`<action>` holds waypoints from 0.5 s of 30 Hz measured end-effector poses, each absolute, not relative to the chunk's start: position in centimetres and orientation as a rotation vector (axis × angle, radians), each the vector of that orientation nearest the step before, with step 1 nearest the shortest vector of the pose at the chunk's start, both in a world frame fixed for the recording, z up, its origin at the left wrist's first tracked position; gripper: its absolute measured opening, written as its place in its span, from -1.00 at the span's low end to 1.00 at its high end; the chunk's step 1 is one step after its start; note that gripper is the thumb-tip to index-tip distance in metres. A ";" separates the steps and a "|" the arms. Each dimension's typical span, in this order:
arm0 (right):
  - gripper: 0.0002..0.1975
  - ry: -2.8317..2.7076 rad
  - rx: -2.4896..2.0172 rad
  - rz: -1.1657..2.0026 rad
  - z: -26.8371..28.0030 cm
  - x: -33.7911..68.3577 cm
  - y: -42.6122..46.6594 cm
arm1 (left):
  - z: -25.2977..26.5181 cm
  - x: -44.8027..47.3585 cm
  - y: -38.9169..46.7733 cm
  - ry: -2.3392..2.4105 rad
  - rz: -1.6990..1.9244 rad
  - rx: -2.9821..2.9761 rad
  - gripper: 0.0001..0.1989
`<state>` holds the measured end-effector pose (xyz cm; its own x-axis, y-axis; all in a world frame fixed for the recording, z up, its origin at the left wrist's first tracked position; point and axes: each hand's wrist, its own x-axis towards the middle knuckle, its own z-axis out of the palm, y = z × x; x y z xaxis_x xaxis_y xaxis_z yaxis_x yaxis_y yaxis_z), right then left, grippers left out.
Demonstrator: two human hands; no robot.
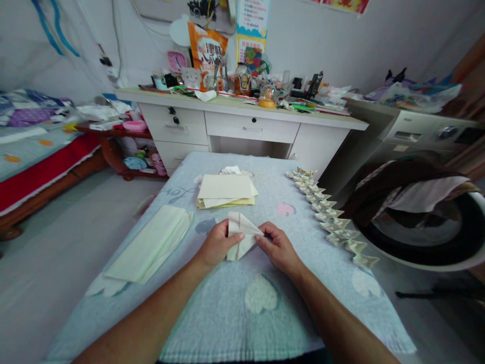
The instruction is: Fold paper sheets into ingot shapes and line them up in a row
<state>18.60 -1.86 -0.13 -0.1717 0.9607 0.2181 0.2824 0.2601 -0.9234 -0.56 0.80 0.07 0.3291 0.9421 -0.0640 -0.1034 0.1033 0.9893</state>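
Observation:
Between my hands is a partly folded sheet of white paper (241, 222), creased down its left part and tapering to a point at the right. My left hand (220, 241) grips its left edge, thumb on top. The fingers of my right hand (276, 244) pinch the pointed right corner. Just beyond lies a stack of cream paper (225, 187), with yellowish sheets under it. To the left rests a stack of pale green-white sheets (151, 245). A row of folded paper pieces (333, 218) with pointed ends runs along the table's right side.
A blue cloth with heart shapes (212, 323) covers the table. Behind it stands a white desk (250, 119) crowded with jars, a clock and an orange bag. A washing machine (428, 131) with its door open and laundry hanging out is at the right. A bed (49, 151) is at the left.

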 end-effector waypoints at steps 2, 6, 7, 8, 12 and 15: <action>-0.78 -1.483 -1.119 1.133 -0.3 18.6 -1.8 | 0.1 -0.5 0.5 0.873 0.892 1.226 -0.67; -0.76 -1.205 -1.017 1.372 -0.1 18.3 -1.8 | 0.1 -0.5 0.1 0.815 0.844 1.344 -0.70; -0.75 -1.164 -1.008 1.394 -0.1 18.2 -1.8 | 0.1 -0.5 0.1 0.811 0.841 1.369 -0.69; -0.75 -1.135 -1.007 1.404 0.0 18.2 -1.9 | 0.1 -0.5 0.0 0.803 0.833 1.385 -0.68; -0.76 -1.073 -1.055 1.407 0.3 18.6 -1.8 | 0.5 -0.5 -0.3 0.710 0.804 1.339 -0.50; -0.72 -1.125 -1.100 1.437 0.6 19.2 -1.7 | 0.9 -1.0 -0.3 0.743 0.928 1.284 -0.44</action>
<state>19.25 -1.67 0.59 -0.1233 0.9886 -0.0858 -0.1538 -0.1045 -0.9826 -1.02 -0.29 0.85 0.4560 0.8890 0.0406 -0.1548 0.0343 0.9874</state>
